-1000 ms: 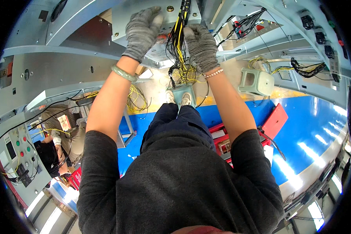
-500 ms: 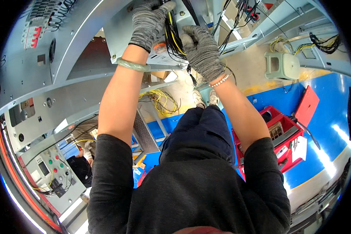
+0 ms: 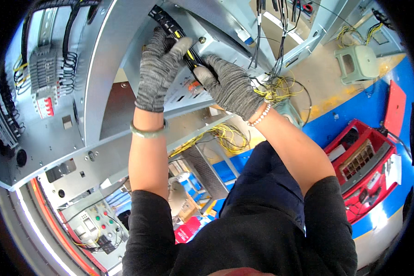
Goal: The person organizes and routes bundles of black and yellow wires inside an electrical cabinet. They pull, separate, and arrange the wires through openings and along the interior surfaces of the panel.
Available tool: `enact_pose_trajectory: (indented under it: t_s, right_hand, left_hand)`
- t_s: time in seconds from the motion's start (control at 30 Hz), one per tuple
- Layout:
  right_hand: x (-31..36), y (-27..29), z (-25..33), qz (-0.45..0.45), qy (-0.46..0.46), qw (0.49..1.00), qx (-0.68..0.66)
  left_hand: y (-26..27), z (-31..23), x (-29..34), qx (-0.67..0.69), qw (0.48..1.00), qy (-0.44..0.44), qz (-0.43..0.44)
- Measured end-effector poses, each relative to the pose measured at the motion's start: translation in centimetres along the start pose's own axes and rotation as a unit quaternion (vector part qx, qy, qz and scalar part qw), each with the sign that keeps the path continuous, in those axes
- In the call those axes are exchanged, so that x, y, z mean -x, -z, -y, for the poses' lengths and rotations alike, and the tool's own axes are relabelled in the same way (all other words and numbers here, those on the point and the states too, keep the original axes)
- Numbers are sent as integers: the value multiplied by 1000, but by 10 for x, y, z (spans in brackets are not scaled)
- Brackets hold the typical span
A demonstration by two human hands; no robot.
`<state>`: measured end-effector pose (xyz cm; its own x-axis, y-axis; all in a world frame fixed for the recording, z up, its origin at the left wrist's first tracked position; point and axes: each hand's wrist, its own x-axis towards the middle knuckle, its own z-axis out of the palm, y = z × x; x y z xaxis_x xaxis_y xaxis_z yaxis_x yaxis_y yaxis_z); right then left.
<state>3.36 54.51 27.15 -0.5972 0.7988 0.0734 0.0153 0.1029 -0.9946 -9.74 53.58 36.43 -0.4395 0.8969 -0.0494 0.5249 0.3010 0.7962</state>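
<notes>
Both my hands wear grey knitted gloves. A bundle of black wires with a yellow-green one (image 3: 191,55) runs slantwise over a grey metal panel, its upper length wrapped in black banding (image 3: 164,17). My left hand (image 3: 162,69) is closed at the bundle's left side, its thumb across the wires. Lower down, my right hand (image 3: 229,85) pinches the same bundle between thumb and fingers. The wires' lower ends are hidden behind my right hand. An orange part (image 3: 194,86) shows on the panel between the hands.
Black hanging cables (image 3: 280,41) and a yellow wire coil (image 3: 280,87) are to the right. Red-switched breakers (image 3: 45,106) sit on the cabinet at left. Farther off are a green stool (image 3: 358,64), an open red toolbox (image 3: 361,138) and a metal step frame (image 3: 207,172).
The view has shifted, bringing more of the left cabinet into sight. My hands now sit closer together on the bundle, and its wrapped upper length shows above them.
</notes>
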Motion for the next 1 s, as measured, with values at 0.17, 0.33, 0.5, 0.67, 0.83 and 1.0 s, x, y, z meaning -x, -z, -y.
enact_pose_trajectory:
  t_s: [0.17,0.33,0.5,0.67,0.83,1.0]
  right_hand:
    - [-6,0,0,17,-96,967,-235]
    - [-1,-12,-10,-32,-11,995,-91]
    - [-2,-12,0,-22,-37,997,-62]
    - [-2,-16,8,26,-90,996,10]
    - [-6,-21,3,20,-68,994,80]
    - [-1,-11,50,-12,-107,981,162]
  left_hand:
    - [0,5,-1,54,998,37,-7]
    - [-3,14,-6,63,996,33,-46]
    - [8,10,-9,-13,1000,9,-15]
    - [26,11,-17,32,999,25,28]
    - [24,6,-21,-19,999,2,30]
    - [18,50,-42,170,985,0,-1]
